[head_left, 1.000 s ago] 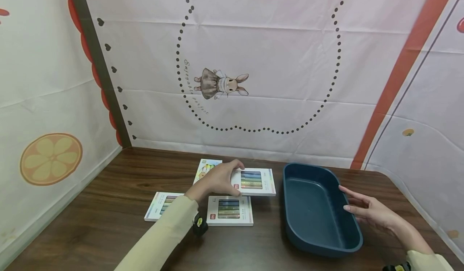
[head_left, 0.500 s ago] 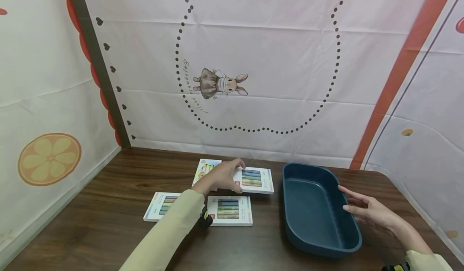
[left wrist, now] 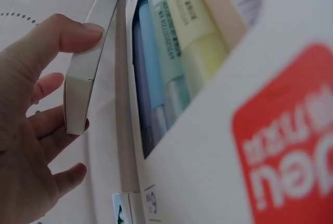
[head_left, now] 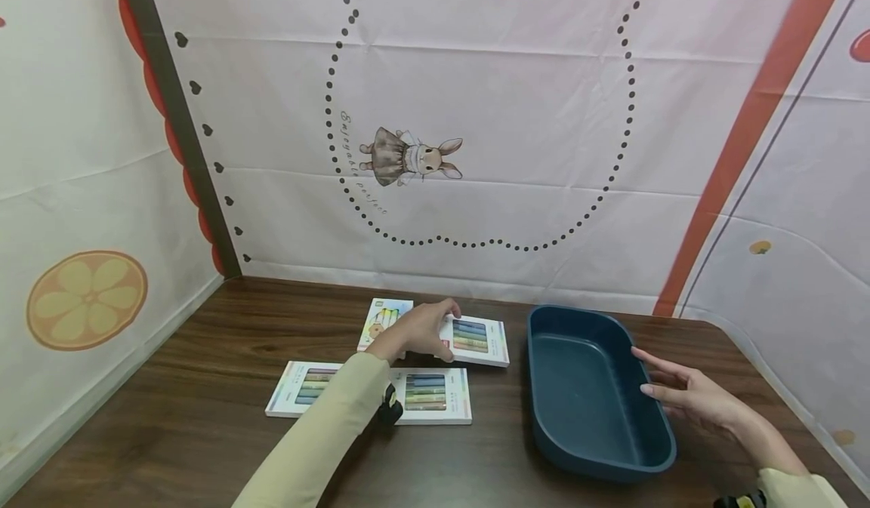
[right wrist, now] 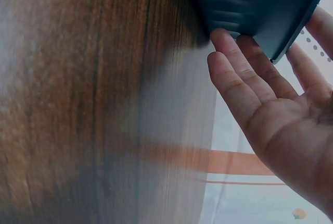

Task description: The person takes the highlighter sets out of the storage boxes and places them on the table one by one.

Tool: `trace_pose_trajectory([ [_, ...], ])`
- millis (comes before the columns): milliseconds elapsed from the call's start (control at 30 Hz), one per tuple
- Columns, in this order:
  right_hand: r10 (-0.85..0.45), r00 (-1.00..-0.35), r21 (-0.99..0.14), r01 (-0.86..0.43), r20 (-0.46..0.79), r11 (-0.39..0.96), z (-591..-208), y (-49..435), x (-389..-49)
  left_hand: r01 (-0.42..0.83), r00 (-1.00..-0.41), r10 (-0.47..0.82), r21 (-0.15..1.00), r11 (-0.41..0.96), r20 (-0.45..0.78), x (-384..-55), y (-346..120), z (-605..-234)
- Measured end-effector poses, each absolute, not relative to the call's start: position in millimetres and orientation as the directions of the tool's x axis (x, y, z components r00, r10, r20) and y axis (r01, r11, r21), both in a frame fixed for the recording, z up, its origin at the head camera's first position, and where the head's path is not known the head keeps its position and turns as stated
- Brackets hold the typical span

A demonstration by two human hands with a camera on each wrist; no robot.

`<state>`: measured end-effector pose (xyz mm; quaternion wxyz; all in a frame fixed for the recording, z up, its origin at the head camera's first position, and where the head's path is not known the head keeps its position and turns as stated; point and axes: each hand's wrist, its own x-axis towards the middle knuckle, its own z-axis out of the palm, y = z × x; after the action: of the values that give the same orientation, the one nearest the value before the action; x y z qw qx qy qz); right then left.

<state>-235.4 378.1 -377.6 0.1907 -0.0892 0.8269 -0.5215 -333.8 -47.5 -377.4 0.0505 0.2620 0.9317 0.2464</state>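
My left hand (head_left: 423, 330) grips a white box of coloured markers (head_left: 473, 338) by its left end. In the left wrist view the thumb lies along one edge of this held box (left wrist: 79, 96), fingers on the opposite edge. My right hand (head_left: 693, 395) holds the right rim of a dark blue bin (head_left: 591, 395), thumb and index finger at the rim. The right wrist view shows other fingers against the bin's outer wall (right wrist: 234, 5). Another windowed marker box (head_left: 435, 411) lies in front of the left hand, and large in the left wrist view. The bin's inside shows nothing in it.
A third marker box (head_left: 299, 387) lies at the left, partly behind the left sleeve (head_left: 326, 432). Behind the left hand is a box with a picture cover (head_left: 382, 318). A printed white cloth (head_left: 530, 146) hangs along the back of the brown wooden table (head_left: 170, 410).
My left forearm has shifted a little to the right, and the marker box in that hand has turned slightly. My right hand and the bin stay as they were.
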Motion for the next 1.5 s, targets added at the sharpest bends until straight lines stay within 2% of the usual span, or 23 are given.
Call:
trace_pose_trajectory([
  [800, -0.357, -0.906, -0.886, 0.04, -0.227, 0.462, -378, 380, -236, 0.441, -0.849, 0.525, 0.473, 0.763, -0.056, -335, -38, -380],
  [1200, -0.356, -0.906, -0.891, 0.048, -0.229, 0.452, -376, 378, -237, 0.387, -0.861, 0.505, 0.564, 0.729, -0.063, -332, -41, -379],
  [1500, -0.311, -0.937, -0.859, -0.026, -0.157, 0.511, -376, 376, -234, 0.384, -0.864, 0.503, 0.629, 0.676, -0.013, -329, -56, -383],
])
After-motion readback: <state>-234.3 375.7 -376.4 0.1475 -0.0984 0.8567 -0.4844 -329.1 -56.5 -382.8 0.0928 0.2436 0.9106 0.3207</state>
